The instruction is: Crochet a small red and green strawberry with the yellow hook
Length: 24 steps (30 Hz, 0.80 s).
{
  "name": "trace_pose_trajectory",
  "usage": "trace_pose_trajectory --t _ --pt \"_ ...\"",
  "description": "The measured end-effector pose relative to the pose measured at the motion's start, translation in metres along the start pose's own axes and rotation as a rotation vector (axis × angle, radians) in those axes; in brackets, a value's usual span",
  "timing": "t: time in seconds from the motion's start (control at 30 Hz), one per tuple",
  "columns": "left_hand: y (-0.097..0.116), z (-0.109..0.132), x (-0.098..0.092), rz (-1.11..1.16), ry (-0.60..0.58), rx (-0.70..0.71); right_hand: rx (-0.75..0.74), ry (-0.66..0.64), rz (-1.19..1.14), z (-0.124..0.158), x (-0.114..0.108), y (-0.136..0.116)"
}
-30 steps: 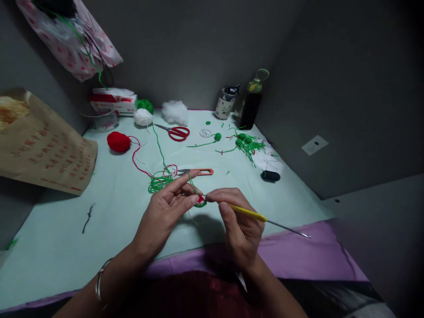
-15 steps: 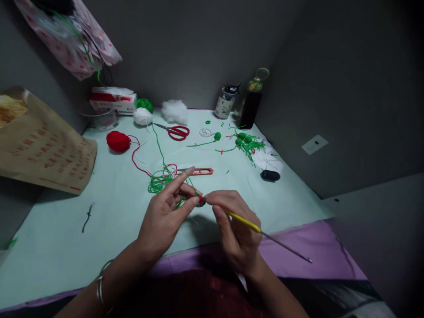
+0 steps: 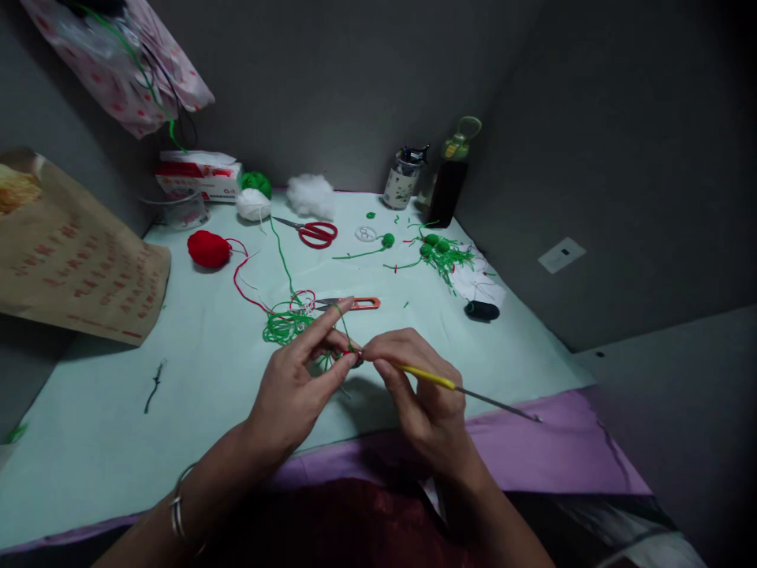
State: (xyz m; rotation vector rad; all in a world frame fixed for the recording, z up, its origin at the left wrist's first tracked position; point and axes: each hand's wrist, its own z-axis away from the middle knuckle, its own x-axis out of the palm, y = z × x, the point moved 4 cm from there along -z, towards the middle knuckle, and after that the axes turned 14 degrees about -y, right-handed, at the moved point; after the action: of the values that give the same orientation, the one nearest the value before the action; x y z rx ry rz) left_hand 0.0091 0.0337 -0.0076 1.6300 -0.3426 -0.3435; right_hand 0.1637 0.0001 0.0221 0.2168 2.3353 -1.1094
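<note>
Between the thumb and fingers of my left hand (image 3: 296,375) is a small red and green crochet piece (image 3: 353,359), mostly covered by the fingertips. Green yarn runs up from it over my raised left index finger. My right hand (image 3: 421,394) grips a crochet hook (image 3: 434,377) by its yellow handle. The hook's near tip meets the crochet piece, though the fingers hide the exact spot; its other metal end points right, over the purple cloth. A loose heap of green yarn (image 3: 287,325) lies just beyond my left hand, beside orange thread snips (image 3: 367,303).
Red-handled scissors (image 3: 318,234), a red yarn ball (image 3: 209,249), a white yarn ball (image 3: 254,205) and white stuffing (image 3: 311,196) lie farther back. Green crocheted pieces (image 3: 436,245) and a black thread spool (image 3: 482,310) are on the right. A paper bag (image 3: 100,268) stands left, a bottle (image 3: 449,185) behind.
The hook has swung so its free end sits higher and slightly left. My right hand has tilted a little with it, while my left hand keeps its hold on the crochet piece.
</note>
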Motion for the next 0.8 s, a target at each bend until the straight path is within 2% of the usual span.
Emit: trace_pose_trajectory --t 0.13,0.23,0.43,0.63,0.7,0.8 --pt "-0.002 -0.002 -0.001 0.266 -0.081 -0.095 0.020 0.074 -0.184 0.004 0.002 0.008" --pt "-0.003 -0.003 -0.001 0.418 -0.144 -0.138 0.016 0.090 -0.212 0.008 0.006 0.013" --pt "-0.009 -0.004 -0.002 0.592 -0.307 -0.200 -0.063 0.008 -0.283 0.011 0.003 0.013" --pt "-0.012 0.002 -0.004 0.617 -0.491 -0.269 -0.163 -0.145 -0.298 0.012 -0.002 0.006" --pt "-0.009 0.003 -0.004 0.595 -0.454 -0.266 -0.115 -0.102 -0.327 0.012 -0.001 0.007" --pt "-0.003 0.002 -0.008 0.515 -0.226 -0.188 -0.049 0.016 -0.240 0.013 0.000 0.007"
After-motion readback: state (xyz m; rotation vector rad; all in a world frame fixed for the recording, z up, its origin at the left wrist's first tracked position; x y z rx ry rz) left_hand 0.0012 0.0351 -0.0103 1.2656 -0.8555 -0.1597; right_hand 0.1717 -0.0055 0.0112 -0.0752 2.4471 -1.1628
